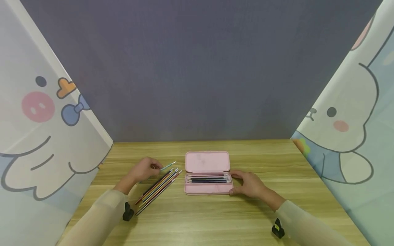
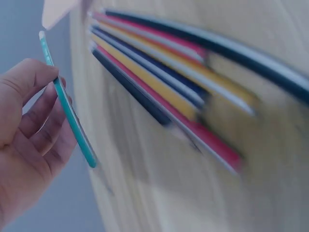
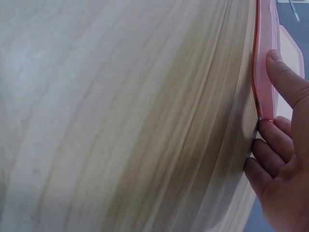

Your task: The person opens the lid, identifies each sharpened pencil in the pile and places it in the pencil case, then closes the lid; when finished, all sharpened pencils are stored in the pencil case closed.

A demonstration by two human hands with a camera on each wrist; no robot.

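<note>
In the head view my left hand [image 1: 147,169] is over the table at the left, beside the far end of a loose bunch of pencils [image 1: 160,186]. Its thumb and forefinger pinch a teal pencil [image 2: 72,113], whose white end points up in the left wrist view. An open pink pencil case [image 1: 209,189] lies in the middle, lid folded back, with several dark pencils [image 1: 209,179] lying lengthwise in its rear compartment. My right hand [image 1: 250,184] grips the right end of the case, thumb [image 3: 285,79] at the front corner and fingers round the end.
The wooden table [image 1: 261,153] runs back to a dark grey wall [image 1: 203,68]. Panels with cartoon animals flank it on the left [image 1: 52,136] and right [image 1: 347,130]. The case's front compartments hold no pencils.
</note>
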